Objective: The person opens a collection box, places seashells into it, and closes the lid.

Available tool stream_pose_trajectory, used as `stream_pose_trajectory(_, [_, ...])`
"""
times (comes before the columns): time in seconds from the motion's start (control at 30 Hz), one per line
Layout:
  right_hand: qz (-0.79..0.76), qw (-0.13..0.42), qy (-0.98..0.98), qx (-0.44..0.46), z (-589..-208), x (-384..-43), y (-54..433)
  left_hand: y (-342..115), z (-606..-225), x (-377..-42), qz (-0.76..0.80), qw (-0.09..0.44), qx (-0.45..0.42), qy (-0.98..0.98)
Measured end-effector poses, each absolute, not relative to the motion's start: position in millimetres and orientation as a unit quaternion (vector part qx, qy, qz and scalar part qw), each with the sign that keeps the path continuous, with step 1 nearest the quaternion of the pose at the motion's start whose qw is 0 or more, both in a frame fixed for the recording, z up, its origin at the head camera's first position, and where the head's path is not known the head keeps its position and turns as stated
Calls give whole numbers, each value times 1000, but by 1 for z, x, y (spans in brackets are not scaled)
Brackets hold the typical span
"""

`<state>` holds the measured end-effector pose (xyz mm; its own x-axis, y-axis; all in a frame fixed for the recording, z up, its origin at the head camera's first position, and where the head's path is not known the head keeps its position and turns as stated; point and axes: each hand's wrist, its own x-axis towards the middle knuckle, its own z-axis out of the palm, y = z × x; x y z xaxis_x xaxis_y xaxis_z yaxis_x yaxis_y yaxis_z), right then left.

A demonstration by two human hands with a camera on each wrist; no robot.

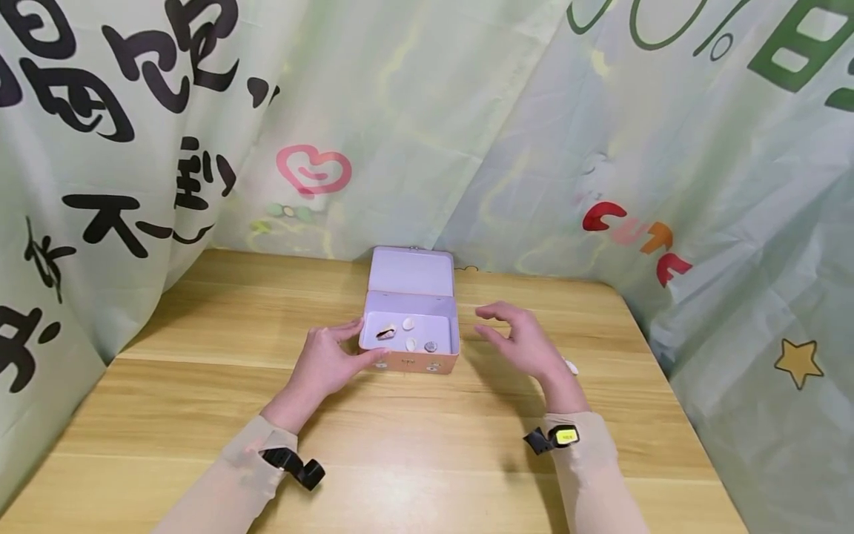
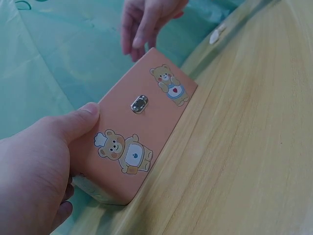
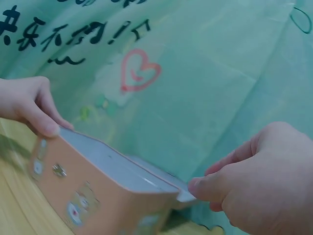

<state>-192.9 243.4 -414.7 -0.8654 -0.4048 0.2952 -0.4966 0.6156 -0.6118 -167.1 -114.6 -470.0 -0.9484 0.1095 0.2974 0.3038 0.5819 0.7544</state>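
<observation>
A small hinged tin box (image 1: 408,363) stands on the table with its lid (image 1: 411,272) raised at the back. It is orange-pink outside and lilac inside, with printed bears and a metal clasp (image 2: 140,104) on the front. Inside lie a brown-and-white shell-like piece (image 1: 385,334), pale round pieces (image 1: 408,324) and a greyish round piece (image 1: 431,346). My left hand (image 1: 325,361) grips the box's left end, thumb on the front, fingers along the side and partly hidden. Right of the box, my right hand (image 1: 523,343) hovers apart from it, fingers slightly bent and holding nothing.
Small white pieces (image 2: 215,36) lie on the table to the right, partly hidden behind my right wrist in the head view. A printed cloth curtain (image 1: 414,148) hangs behind and beside the wooden table (image 1: 427,460). A thin dark cord shows behind the box.
</observation>
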Motion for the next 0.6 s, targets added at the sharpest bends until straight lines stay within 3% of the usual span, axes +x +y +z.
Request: stream_pose_trajectory(0.6, [332,49,-930,147,-438,-162,324,-117,-471,-168,-444,111,-115,-882])
